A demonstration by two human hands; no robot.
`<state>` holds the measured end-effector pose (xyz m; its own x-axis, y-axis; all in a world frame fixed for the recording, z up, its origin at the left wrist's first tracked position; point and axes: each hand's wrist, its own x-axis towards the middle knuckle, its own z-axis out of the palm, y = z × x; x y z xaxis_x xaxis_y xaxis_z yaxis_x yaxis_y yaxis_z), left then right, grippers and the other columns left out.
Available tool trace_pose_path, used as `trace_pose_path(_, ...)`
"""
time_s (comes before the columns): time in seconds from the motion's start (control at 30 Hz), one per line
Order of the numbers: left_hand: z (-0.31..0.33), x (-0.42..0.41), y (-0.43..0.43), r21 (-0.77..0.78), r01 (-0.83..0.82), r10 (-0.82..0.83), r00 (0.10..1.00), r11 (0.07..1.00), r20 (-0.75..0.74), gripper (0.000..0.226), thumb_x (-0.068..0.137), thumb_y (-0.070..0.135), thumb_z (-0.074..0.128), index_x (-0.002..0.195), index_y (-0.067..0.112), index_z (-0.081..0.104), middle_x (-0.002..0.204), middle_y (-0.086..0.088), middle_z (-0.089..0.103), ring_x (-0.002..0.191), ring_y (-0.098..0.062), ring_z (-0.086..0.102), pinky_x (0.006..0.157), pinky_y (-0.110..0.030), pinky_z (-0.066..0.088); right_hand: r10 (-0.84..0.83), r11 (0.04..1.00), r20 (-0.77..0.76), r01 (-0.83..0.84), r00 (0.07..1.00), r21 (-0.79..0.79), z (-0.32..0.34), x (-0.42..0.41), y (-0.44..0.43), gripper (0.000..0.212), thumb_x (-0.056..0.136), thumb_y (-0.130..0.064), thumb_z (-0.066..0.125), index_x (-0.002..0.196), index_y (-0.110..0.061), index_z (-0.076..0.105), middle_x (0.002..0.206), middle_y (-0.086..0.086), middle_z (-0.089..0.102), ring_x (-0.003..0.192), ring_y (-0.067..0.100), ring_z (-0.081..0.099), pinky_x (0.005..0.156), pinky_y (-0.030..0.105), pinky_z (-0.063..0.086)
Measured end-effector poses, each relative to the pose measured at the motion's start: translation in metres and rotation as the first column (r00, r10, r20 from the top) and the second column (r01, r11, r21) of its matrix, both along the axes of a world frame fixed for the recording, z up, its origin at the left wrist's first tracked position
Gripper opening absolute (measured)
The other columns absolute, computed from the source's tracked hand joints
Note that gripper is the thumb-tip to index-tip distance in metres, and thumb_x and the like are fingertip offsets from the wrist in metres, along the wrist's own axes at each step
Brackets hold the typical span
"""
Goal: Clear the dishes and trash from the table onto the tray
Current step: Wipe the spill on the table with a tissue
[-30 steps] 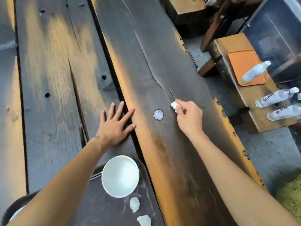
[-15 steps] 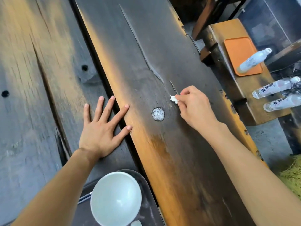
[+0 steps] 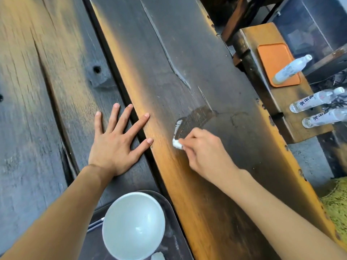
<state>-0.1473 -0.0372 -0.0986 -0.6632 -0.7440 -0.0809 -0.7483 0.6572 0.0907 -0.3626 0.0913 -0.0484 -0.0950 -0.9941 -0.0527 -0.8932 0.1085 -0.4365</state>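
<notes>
A low wooden bench (image 3: 293,102) is standing off the right edge of the surface, well apart from it across a gap of grey floor (image 3: 308,158). An orange mat (image 3: 272,59) is lying toward the bench's far end, and a clear plastic bottle (image 3: 292,68) is resting on its side across the mat's right edge. Two more labelled bottles, one (image 3: 317,99) just beyond the other (image 3: 326,118), are lying side by side near the bench's near end. A patch of yellow-green woven material (image 3: 336,203) is showing at the lower right edge.
</notes>
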Motion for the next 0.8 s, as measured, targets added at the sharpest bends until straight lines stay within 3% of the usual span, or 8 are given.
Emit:
trace_pose_path(0.07,0.000,0.000,0.000,0.006,-0.002,0.003,1.000,1.000,-0.001,0.068,0.094,0.074,0.020,0.156,0.048,0.019,0.167,-0.003,0.020,0.155,-0.031,0.007,0.118,-0.064,0.004,-0.070,0.997,0.093,0.072,0.993,-0.019,0.008,-0.010,0.003,0.016,0.082,-0.010,0.073,0.094,-0.017,0.080,0.086,0.000,0.071,0.078,0.020,0.065,0.073,0.034,0.055)
trace_pose_path(0.13,0.000,0.000,0.000,0.009,0.001,-0.001,1.000,1.000,-0.002,0.068,0.094,0.074,0.021,0.156,0.048,0.018,0.167,-0.003,0.020,0.155,-0.031,0.007,0.118,-0.064,0.004,-0.265,0.958,0.147,0.278,0.953,-0.073,0.014,-0.033,-0.009,0.017,0.083,-0.014,0.072,0.094,-0.025,0.080,0.088,0.000,0.074,0.081,0.019,0.068,0.078,0.036,0.055)
trace_pose_path(0.2,0.000,0.000,0.000,0.008,0.004,-0.004,1.000,1.000,-0.007,0.068,0.094,0.074,0.021,0.156,0.048,0.019,0.167,-0.003,0.020,0.155,-0.030,0.007,0.118,-0.064,0.004,-0.457,0.881,0.147,0.469,0.877,-0.062,0.014,-0.061,-0.030,0.022,0.086,-0.019,0.070,0.104,-0.029,0.078,0.097,0.001,0.075,0.089,0.020,0.069,0.087,0.037,0.054)
trace_pose_path(0.27,0.000,0.000,0.000,0.008,0.003,-0.002,1.000,1.000,-0.014,0.068,0.094,0.074,0.021,0.156,0.048,0.020,0.167,-0.003,0.021,0.155,-0.030,0.007,0.118,-0.064,0.004,-0.536,0.842,0.106,0.540,0.838,-0.009,0.010,-0.077,-0.050,0.026,0.089,-0.022,0.066,0.112,-0.028,0.075,0.108,0.000,0.074,0.101,0.021,0.067,0.095,0.030,0.048)
trace_pose_path(0.43,0.000,0.001,0.000,0.011,-0.002,0.002,1.000,1.000,-0.012,0.068,0.094,0.075,0.020,0.156,0.049,0.018,0.167,-0.002,0.020,0.155,-0.030,0.006,0.119,-0.064,0.003,-0.381,0.924,0.024,0.381,0.924,0.035,0.001,-0.059,-0.072,0.023,0.090,-0.015,0.064,0.107,-0.024,0.078,0.098,0.007,0.067,0.096,0.028,0.062,0.085,0.029,0.043)
trace_pose_path(0.57,0.000,0.001,0.000,0.016,-0.002,0.003,1.000,1.000,-0.013,0.067,0.094,0.075,0.020,0.156,0.049,0.016,0.167,-0.002,0.019,0.156,-0.029,0.005,0.119,-0.063,0.002,-0.111,0.994,0.048,0.110,0.993,0.029,0.001,-0.027,-0.048,0.023,0.087,-0.011,0.068,0.105,-0.021,0.079,0.091,0.003,0.067,0.086,0.024,0.063,0.080,0.031,0.049)
trace_pose_path(0.7,0.000,0.000,0.000,0.012,0.001,-0.001,1.000,1.000,-0.015,0.068,0.094,0.074,0.021,0.156,0.048,0.017,0.167,-0.002,0.020,0.155,-0.030,0.006,0.119,-0.064,0.002,0.158,0.976,0.153,-0.178,0.975,0.128,0.008,-0.010,-0.003,0.024,0.088,-0.012,0.068,0.109,-0.019,0.077,0.094,-0.003,0.065,0.084,0.014,0.061,0.077,0.029,0.052)
trace_pose_path(0.8,0.001,0.001,0.000,0.006,0.002,-0.002,1.000,1.000,-0.015,0.068,0.094,0.074,0.021,0.156,0.048,0.018,0.167,-0.002,0.021,0.155,-0.030,0.007,0.119,-0.064,0.002,0.012,0.995,0.234,-0.035,0.972,0.097,0.013,-0.030,-0.007,0.022,0.085,-0.013,0.071,0.101,-0.024,0.079,0.093,-0.007,0.068,0.080,0.010,0.063,0.074,0.022,0.050)
